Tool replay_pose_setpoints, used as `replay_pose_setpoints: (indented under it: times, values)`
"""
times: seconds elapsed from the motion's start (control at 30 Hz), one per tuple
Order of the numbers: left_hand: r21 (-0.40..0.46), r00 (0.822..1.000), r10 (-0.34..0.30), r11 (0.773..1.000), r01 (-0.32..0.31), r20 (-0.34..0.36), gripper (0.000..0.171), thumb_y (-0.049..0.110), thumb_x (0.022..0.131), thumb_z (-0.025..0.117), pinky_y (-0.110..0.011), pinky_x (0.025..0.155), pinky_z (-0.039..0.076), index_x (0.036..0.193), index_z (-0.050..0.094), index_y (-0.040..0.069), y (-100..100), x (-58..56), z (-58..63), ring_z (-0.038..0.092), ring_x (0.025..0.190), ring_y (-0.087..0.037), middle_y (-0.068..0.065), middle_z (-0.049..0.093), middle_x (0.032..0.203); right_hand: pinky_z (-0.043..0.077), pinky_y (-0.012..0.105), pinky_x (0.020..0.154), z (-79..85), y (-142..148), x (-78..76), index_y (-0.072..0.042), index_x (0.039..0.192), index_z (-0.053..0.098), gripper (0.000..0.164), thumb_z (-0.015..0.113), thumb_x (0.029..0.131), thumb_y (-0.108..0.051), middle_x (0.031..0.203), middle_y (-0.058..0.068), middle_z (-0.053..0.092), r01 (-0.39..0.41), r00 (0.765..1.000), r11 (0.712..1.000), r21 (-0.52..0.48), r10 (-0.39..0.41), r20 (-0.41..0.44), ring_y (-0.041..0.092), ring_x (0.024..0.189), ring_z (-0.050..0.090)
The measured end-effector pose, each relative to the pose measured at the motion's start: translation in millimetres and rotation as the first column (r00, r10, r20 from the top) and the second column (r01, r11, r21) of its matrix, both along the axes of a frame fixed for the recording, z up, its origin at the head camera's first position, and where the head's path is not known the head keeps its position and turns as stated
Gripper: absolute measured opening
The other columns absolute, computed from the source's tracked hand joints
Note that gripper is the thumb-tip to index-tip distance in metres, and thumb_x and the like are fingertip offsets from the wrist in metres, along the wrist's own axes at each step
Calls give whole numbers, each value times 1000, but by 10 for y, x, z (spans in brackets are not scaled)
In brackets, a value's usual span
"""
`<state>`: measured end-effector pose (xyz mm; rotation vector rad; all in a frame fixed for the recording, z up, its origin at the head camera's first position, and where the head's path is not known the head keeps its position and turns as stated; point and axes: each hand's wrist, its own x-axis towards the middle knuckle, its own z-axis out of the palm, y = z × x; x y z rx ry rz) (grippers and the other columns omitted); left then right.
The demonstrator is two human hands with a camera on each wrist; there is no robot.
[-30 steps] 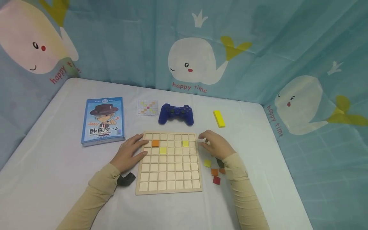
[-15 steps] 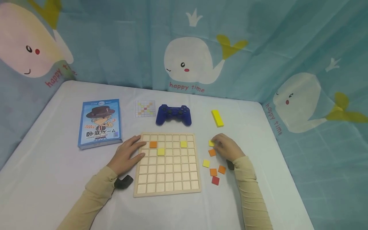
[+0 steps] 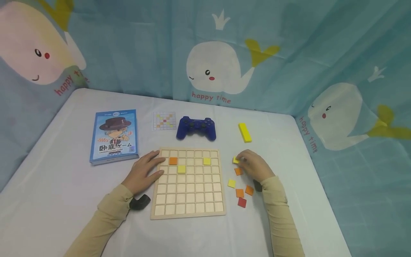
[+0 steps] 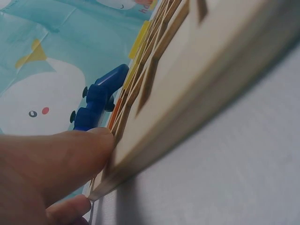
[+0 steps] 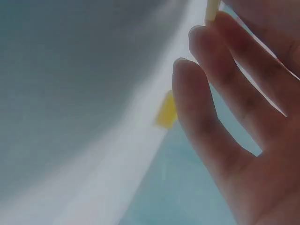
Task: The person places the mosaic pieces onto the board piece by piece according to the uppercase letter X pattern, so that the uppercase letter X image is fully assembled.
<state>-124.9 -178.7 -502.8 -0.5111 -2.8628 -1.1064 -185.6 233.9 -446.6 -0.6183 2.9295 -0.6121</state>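
Observation:
My left hand (image 3: 144,172) rests on the left edge of a wooden grid board (image 3: 190,216), fingers spread; in the left wrist view its thumb (image 4: 89,145) touches the frame. One orange tile (image 3: 173,161) and two yellow tiles, one nearer the left (image 3: 181,169) and one nearer the right (image 3: 207,161), sit in the cells. Right of the board, my right hand (image 3: 255,165) pinches a yellow tile (image 3: 236,160) at its fingertips; in the right wrist view only a sliver of that tile (image 5: 212,10) shows. Near it lie an orange tile (image 3: 238,171) and a yellow tile (image 3: 232,183).
Two more orange tiles, left (image 3: 239,193) and right (image 3: 249,190), lie nearer me with a red tile (image 3: 242,202). Behind the board are a blue box (image 3: 115,137), a pattern card (image 3: 164,121), a blue game controller (image 3: 196,128) and a yellow block (image 3: 245,132).
My right hand has moved right, from beside the board's edge to the loose tiles, and has hardly moved in the last half second. The left hand stays on the board.

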Motion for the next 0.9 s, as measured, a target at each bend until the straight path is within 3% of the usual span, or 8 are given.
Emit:
replay_pose_setpoints:
  times: [0.17, 0.33, 0.8, 0.9]
  values:
    - [2, 1000, -2, 1000, 2, -3, 45, 29, 93, 61, -65, 108, 23, 134, 54, 12, 2, 3, -20, 28, 138, -43, -18, 36, 150, 54, 33, 86, 68, -190, 72, -12, 100, 68, 20, 72, 83, -1, 106, -3, 64, -125, 991, 991, -46, 122, -57, 16, 95, 61]
    - [4, 1000, -2, 1000, 2, -5, 45, 28, 93, 62, -65, 107, 23, 134, 55, 12, -10, 25, -22, 29, 137, -43, -18, 36, 149, 55, 28, 81, 69, -442, 126, -9, 98, 67, 15, 71, 85, -2, 105, -1, 64, -274, 957, 959, -72, 265, -115, 13, 91, 63]
    - [2, 1000, -4, 1000, 4, 0, 45, 28, 93, 61, -65, 108, 21, 134, 54, 10, -4, 7, 14, 28, 138, -43, -19, 35, 150, 52, 25, 89, 18, -949, 134, -10, 100, 65, 10, 67, 90, -9, 105, -3, 65, -441, 893, 897, -26, 436, -109, 12, 100, 62]
    - [3, 1000, -7, 1000, 7, -1, 46, 27, 93, 61, -65, 108, 22, 135, 53, 10, 3, -3, 8, 28, 138, -43, -19, 35, 150, 52, 25, 90, 19, -995, 130, -10, 101, 65, 11, 67, 90, -11, 105, -2, 65, -447, 891, 894, -10, 444, -93, 12, 101, 63]
